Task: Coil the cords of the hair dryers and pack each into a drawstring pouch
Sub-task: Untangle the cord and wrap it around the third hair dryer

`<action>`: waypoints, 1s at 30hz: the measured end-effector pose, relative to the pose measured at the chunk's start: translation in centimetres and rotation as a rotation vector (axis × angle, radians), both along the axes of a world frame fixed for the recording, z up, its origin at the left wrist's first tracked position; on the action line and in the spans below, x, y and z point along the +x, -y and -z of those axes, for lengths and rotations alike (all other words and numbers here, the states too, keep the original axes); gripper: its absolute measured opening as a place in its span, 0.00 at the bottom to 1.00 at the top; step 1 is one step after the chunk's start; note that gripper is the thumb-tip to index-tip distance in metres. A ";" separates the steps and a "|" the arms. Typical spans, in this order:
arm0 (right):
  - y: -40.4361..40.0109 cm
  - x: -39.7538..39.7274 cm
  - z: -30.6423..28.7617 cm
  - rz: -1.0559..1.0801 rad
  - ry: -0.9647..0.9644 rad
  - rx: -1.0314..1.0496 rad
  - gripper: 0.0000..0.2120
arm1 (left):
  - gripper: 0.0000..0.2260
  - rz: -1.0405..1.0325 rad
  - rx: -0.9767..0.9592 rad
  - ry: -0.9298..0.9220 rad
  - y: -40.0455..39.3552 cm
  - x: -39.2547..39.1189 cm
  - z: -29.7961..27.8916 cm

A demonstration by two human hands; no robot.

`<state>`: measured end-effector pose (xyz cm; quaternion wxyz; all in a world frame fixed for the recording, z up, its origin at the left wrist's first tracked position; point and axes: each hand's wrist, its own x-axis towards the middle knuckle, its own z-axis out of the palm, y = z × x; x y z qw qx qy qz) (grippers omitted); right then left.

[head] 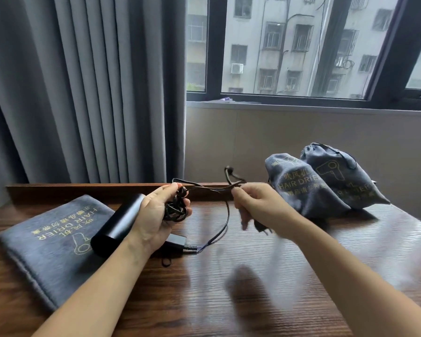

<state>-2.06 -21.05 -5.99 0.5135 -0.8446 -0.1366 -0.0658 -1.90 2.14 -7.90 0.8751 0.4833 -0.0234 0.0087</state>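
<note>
The person stands at a dark brown wooden table (pixel 229 300) under a window with grey curtains (pixel 83 88). Their left hand (pixel 156 215) is curled round a bundle of thin black cord (pixel 176 209), several loops gathered against the palm, thumb over the top. Behind that hand a matte black cylindrical hair dryer (pixel 118 223) lies on the table, its barrel pointing to the near left and its folded handle (pixel 176 239) sticking out to the right, where the cord leaves it.

The right hand (pixel 255 205) is raised a little to the right, fingertips pinching a free stretch of the same cord, which runs slack between the two hands and kinks upward beyond them. Something dark and blurred hangs under this hand; I cannot tell what.

A flat grey drawstring pouch (pixel 46 242) with gold "HAIR DRIER" lettering lies on the left, partly under the dryer. Two filled grey pouches (pixel 309 188) lean together at the far right.
</note>
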 end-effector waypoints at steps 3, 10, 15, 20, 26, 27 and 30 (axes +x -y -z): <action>2.4 0.8 1.3 0.124 -0.016 -0.275 0.15 | 0.05 0.018 -0.049 -0.037 -0.1 0.1 -0.2; 5.1 3.6 5.3 0.319 -0.033 -0.547 0.18 | 0.10 0.089 -0.162 -0.093 -0.1 -0.5 -0.9; 5.2 4.8 6.6 0.453 -0.045 -0.591 0.11 | 0.08 0.136 -0.099 -0.082 0.3 -0.7 -0.9; 3.5 5.6 6.4 0.473 -0.012 -0.628 0.11 | 0.07 0.177 -0.075 -0.058 0.9 -1.2 -0.6; 1.1 1.7 3.6 0.499 -0.006 -0.984 0.17 | 0.06 0.173 -0.065 -0.006 1.3 -1.4 0.0; 0.7 0.5 2.9 0.494 0.021 -0.989 0.15 | 0.06 0.169 -0.065 -0.002 1.4 -1.4 0.2; -1.2 -3.0 0.1 0.266 0.016 -0.582 0.18 | 0.06 0.151 -0.076 0.023 1.9 -1.4 0.4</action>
